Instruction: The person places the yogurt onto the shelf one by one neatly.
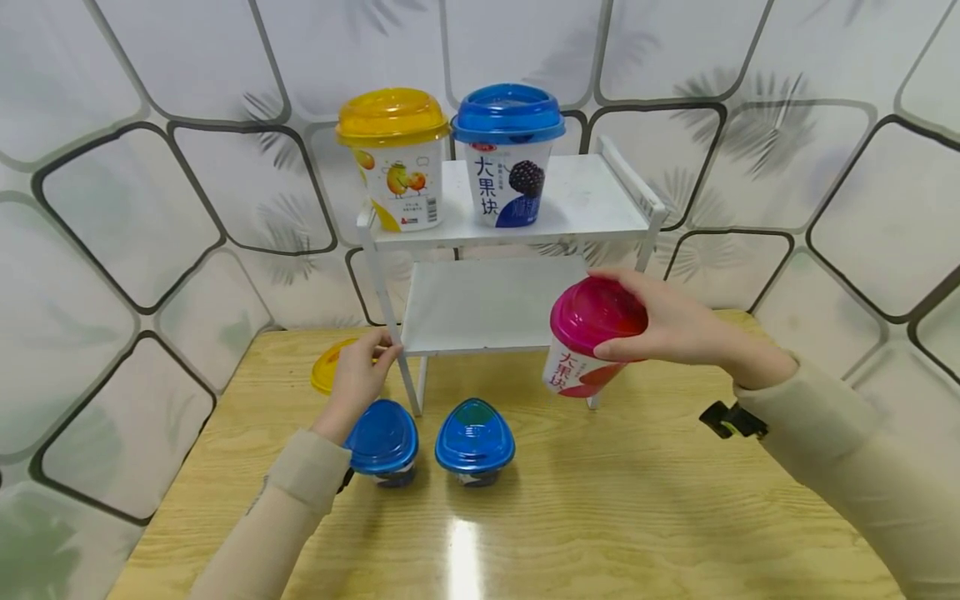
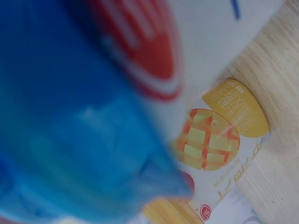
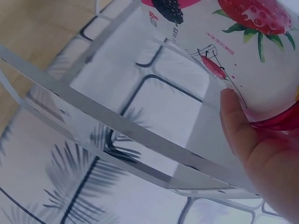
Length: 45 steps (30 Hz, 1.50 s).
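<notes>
My right hand (image 1: 660, 321) grips a yogurt cup (image 1: 573, 375) by its pink-red lid, tilted in the air before the right side of a white two-tier rack (image 1: 487, 304). Strawberry artwork covers the cup (image 3: 261, 60) in the right wrist view, where my thumb or a finger lies along its side. My left hand (image 1: 363, 371) pinches the rack's left front post at lower-shelf height. On the top shelf stand a yellow-lidded cup (image 1: 408, 179) and a blue-lidded cup (image 1: 510, 179), side by side.
Two blue-lidded cups (image 1: 382, 437) (image 1: 475, 442) stand on the wooden table (image 1: 600, 500) before the rack. A yellow-lidded cup (image 1: 324, 372) is partly hidden behind my left hand. Patterned wall covering (image 1: 750, 183) rises behind. A blue lid (image 2: 84, 130) fills much of the left wrist view.
</notes>
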Each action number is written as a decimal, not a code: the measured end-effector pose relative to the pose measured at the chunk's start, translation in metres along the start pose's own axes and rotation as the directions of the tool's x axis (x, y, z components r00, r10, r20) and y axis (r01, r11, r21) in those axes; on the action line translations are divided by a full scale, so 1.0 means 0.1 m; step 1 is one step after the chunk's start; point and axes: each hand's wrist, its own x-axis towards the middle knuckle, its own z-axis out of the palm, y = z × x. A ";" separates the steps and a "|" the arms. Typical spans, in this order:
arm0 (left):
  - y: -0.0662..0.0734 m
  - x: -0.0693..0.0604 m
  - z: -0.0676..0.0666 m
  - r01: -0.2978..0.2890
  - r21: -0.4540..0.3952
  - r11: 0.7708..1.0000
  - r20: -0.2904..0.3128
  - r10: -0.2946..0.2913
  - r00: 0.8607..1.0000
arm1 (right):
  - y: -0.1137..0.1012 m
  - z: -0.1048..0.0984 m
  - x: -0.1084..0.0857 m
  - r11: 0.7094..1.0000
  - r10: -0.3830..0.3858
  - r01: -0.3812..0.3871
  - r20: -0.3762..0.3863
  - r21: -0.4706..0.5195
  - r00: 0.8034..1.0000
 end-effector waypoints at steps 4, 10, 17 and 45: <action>0.00 0.00 0.00 0.005 0.006 1.000 0.001 -0.005 1.000 | -0.12 -0.15 0.02 0.999 -0.015 0.015 0.006 0.032 1.000; -0.01 0.00 0.01 -0.014 0.009 1.000 -0.012 0.014 1.000 | -0.32 -0.36 0.04 1.000 0.011 -0.011 -0.017 0.019 1.000; -0.02 0.00 0.01 -0.015 0.009 1.000 -0.009 0.015 1.000 | -0.53 -0.57 0.06 0.999 0.039 -0.039 -0.035 0.002 0.999; -0.01 0.00 -0.01 -0.035 -0.002 0.999 -0.018 0.035 0.999 | -0.49 -1.21 0.48 0.982 0.187 -0.176 -0.333 0.061 0.924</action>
